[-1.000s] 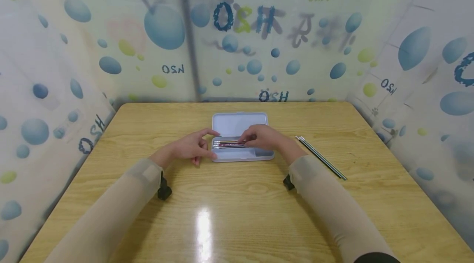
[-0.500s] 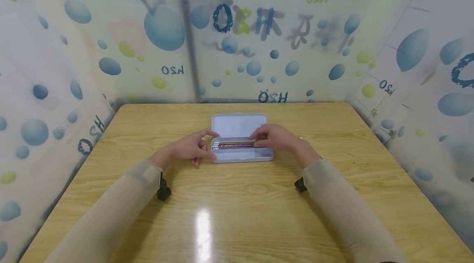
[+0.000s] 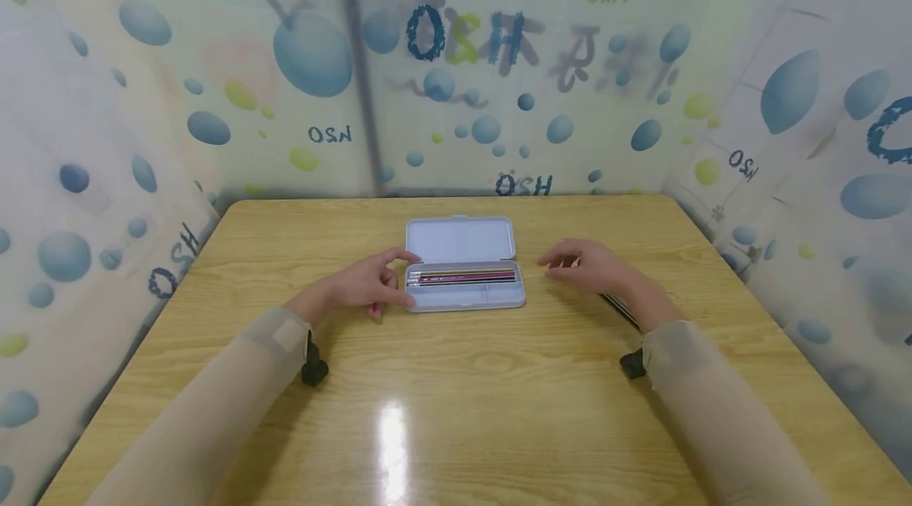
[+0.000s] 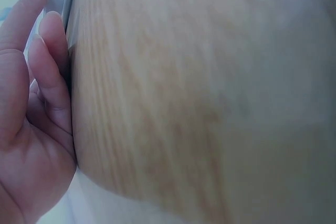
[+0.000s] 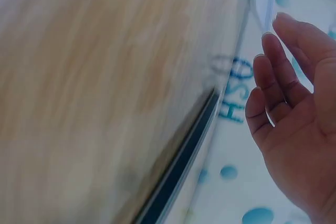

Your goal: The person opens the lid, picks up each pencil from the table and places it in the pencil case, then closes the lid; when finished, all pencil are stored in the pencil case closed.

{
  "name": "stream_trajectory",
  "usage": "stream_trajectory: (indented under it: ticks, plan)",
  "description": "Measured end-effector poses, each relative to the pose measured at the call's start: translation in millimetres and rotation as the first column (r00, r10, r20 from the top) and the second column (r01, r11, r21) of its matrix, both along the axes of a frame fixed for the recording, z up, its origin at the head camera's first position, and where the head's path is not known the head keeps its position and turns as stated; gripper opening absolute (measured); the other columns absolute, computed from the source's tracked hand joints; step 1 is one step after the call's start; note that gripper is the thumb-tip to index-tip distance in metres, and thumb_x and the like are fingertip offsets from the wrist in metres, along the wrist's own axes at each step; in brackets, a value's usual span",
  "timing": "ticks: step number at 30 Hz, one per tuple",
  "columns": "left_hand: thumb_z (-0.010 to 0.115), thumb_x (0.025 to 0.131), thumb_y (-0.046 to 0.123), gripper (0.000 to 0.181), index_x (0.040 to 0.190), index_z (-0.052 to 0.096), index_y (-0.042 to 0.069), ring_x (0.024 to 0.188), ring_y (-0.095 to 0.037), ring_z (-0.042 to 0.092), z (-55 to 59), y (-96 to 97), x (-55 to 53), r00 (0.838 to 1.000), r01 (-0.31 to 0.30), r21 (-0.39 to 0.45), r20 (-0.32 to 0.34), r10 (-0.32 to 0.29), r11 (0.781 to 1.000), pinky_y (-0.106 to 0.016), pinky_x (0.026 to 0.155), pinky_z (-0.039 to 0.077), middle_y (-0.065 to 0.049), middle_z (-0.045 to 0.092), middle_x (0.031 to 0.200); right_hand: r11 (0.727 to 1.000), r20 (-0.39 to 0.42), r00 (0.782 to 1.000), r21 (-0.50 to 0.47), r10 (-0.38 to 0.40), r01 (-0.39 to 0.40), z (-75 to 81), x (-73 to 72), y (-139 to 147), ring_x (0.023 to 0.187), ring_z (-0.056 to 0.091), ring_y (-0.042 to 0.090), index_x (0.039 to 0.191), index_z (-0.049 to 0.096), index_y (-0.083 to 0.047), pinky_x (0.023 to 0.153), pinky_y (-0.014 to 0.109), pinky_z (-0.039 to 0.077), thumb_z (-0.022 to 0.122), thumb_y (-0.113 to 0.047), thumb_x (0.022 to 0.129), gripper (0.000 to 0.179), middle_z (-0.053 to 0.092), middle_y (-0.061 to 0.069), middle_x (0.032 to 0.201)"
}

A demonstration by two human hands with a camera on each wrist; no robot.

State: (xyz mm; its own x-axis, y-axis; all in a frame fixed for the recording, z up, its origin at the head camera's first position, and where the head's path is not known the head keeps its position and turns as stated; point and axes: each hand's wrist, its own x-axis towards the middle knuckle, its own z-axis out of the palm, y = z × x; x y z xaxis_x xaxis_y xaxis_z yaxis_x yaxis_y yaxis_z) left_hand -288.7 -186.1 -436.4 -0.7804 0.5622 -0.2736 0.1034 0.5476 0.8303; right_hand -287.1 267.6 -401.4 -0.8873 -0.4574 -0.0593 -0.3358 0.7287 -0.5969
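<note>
A white pencil case [image 3: 449, 300] lies on the table with its lid [image 3: 459, 238] raised at the back. Several pencils [image 3: 466, 277], in yellow, red and black tones, lie side by side in its rear compartment. My left hand [image 3: 363, 282] holds the case's left end, index finger at the back corner and thumb at the front corner. My right hand [image 3: 594, 264] hovers to the right of the case, fingers loosely bent around nothing. Beneath its wrist lie dark pencils [image 3: 621, 310], partly hidden in the head view; the right wrist view shows the dark pencils [image 5: 184, 163] closer.
The wooden table [image 3: 456, 379] reaches toward me, with a light glare near its front. Printed cloth walls [image 3: 456, 118] with blue and green drops stand behind it and on both sides. A small front compartment [image 3: 504, 294] sits at the case's right end.
My right hand has left the pencils in the case and moved right, over the loose dark pencils. The left hand stays at the case's left end.
</note>
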Motion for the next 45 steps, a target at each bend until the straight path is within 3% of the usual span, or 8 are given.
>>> stream_trajectory:
  ticks: [12, 19, 29, 39, 45]
  plan:
    - [0.089, 0.096, 0.033, 0.087, 0.165, 0.037, 0.025, 0.051, -0.015, 0.058, 2.8, 3.1, 0.1, 1.0, 0.004, 0.001, 0.004, -0.004, 1.0, -0.026, 0.052, 0.052, -0.003, 0.06, 0.077, 0.993, 0.04, 0.993, 0.031, -0.115, 0.114, -5.0, 15.2, 72.5, 0.108, 0.064, 0.022, 0.135, 0.077, -0.014, 0.095, 0.04, 0.054, 0.073, -0.031, 0.108, 0.032, 0.075, 0.007, 0.122]
    - [0.089, 0.096, 0.034, 0.087, 0.165, 0.037, 0.026, 0.051, -0.016, 0.06, 1.3, 3.3, -0.4, 1.0, 0.004, -0.004, 0.004, -0.004, 1.0, -0.027, 0.052, 0.051, -0.003, 0.06, 0.077, 0.992, 0.058, 0.992, 0.058, -0.114, 0.11, -11.9, 16.0, 100.9, 0.116, 0.068, 0.024, 0.138, 0.074, -0.01, 0.095, 0.034, 0.055, 0.074, -0.029, 0.107, 0.036, 0.077, 0.011, 0.13]
    - [0.089, 0.096, 0.033, 0.087, 0.165, 0.037, 0.026, 0.051, -0.015, 0.058, 2.8, 2.7, 1.3, 1.0, -0.004, 0.006, 0.01, 0.004, 1.0, -0.027, 0.053, 0.052, -0.003, 0.059, 0.077, 0.992, 0.129, 0.984, 0.043, -0.122, 0.117, -10.3, 17.3, 109.8, 0.126, 0.069, 0.03, 0.142, 0.073, -0.011, 0.099, 0.031, 0.056, 0.077, -0.031, 0.104, 0.043, 0.077, 0.012, 0.135]
    - [0.088, 0.097, 0.033, 0.087, 0.166, 0.036, 0.024, 0.051, -0.016, 0.059, 2.6, -0.2, 1.9, 1.0, 0.002, 0.015, 0.015, -0.002, 1.0, -0.027, 0.052, 0.051, -0.004, 0.059, 0.076, 0.994, 0.159, 0.982, 0.04, -0.105, 0.1, -11.8, 16.4, 107.2, 0.138, 0.064, 0.039, 0.144, 0.072, -0.013, 0.109, 0.045, 0.054, 0.077, -0.033, 0.105, 0.044, 0.073, 0.013, 0.145]
    - [0.088, 0.096, 0.032, 0.086, 0.165, 0.037, 0.025, 0.051, -0.016, 0.059, 3.1, 0.3, 2.3, 1.0, 0.002, 0.012, 0.017, -0.002, 1.0, -0.026, 0.052, 0.051, -0.004, 0.059, 0.077, 0.994, 0.15, 0.984, 0.054, -0.098, 0.091, -12.8, 17.0, 108.0, 0.134, 0.066, 0.038, 0.144, 0.072, -0.01, 0.105, 0.041, 0.057, 0.075, -0.029, 0.106, 0.042, 0.073, 0.016, 0.144]
